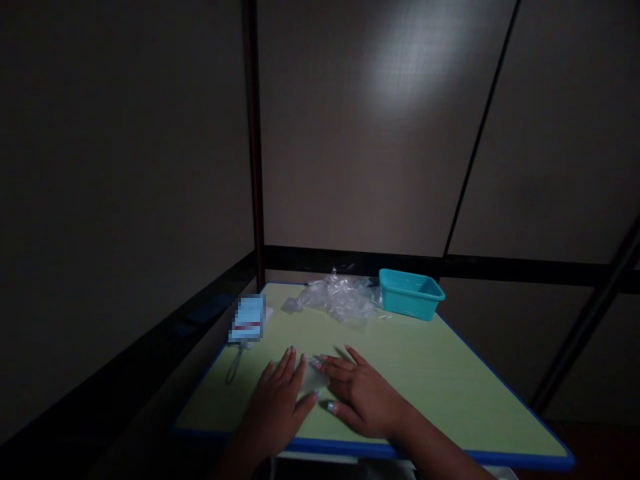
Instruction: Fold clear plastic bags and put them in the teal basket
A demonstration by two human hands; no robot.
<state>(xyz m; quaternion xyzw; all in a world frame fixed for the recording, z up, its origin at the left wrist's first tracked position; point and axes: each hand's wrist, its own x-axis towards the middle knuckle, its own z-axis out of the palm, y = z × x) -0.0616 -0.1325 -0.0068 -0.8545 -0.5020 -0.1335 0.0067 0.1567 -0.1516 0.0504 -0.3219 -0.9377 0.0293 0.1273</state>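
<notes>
My left hand and my right hand lie flat on the green table near its front edge, fingers stretched out. Between them, under their fingertips, lies a small clear plastic piece that both hands press on. The scene is dim and the piece is hard to make out.
A heap of crumpled clear plastic bags lies at the back of the table. A teal plastic tub stands at the back right. A blurred card on a lanyard rests at the left edge. Dark panel walls surround the table.
</notes>
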